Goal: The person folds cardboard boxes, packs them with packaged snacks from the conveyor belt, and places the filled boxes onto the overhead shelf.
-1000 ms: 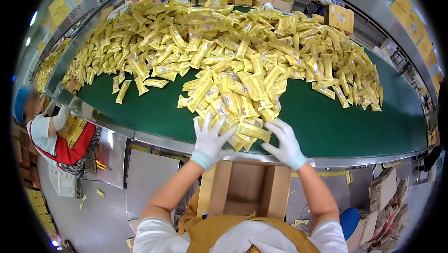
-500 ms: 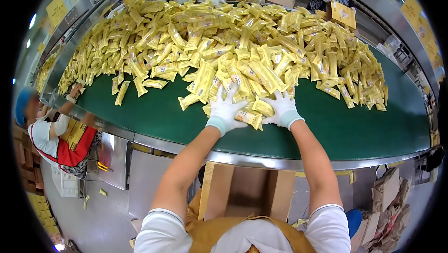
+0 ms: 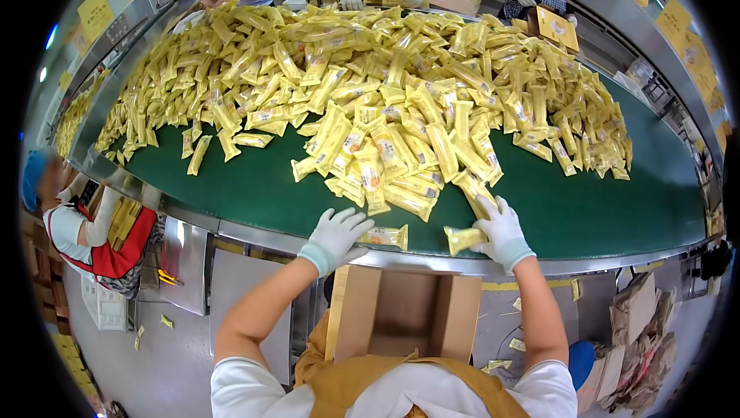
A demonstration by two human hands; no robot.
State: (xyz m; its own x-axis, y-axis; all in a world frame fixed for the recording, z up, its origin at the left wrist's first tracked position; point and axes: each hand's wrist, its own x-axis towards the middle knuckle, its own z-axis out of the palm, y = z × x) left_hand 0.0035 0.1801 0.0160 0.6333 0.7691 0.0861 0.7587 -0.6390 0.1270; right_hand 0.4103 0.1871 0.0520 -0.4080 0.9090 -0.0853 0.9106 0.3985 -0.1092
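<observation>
While the left white-gloved hand (image 3: 337,237) opens its fingers around one end of a flat yellow plastic packet (image 3: 385,237), the right white-gloved hand (image 3: 502,233) touches a second yellow packet (image 3: 465,240), grip unclear; one uncounted heap (image 3: 308,71) covers the green belt (image 3: 578,218) beyond, four co-workers (image 3: 83,221) around.

Green belt (image 3: 570,218) under heaped yellow packets (image 3: 385,148)

The white-gloved left hand (image 3: 337,238) touches a yellow plastic-wrapped packet (image 3: 385,237) on the green counter (image 3: 555,221); the white-gloved right hand (image 3: 501,231) touches another yellow packet (image 3: 465,240). An open brown cardboard box (image 3: 408,310) sits below the counter's near edge.
</observation>
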